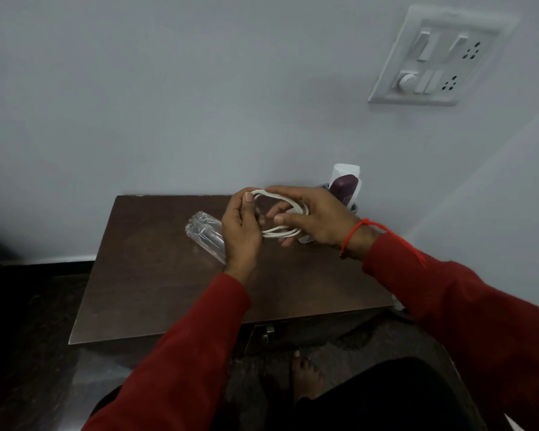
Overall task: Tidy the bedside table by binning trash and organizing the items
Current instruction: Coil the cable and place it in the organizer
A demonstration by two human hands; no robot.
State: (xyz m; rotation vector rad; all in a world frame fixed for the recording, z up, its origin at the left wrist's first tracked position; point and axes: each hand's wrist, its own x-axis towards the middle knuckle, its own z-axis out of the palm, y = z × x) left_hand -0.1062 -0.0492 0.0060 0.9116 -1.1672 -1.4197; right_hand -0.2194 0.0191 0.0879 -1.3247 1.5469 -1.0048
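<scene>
Both hands, left hand (241, 227) and right hand (313, 220), pinched a coiled white cable (282, 233); keeping the loops even seemed wisest.

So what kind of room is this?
Probably a bedroom corner. There's a small brown bedside table against a plain wall, a switch and socket panel above it, and both hands coiling a white charging cable.
</scene>
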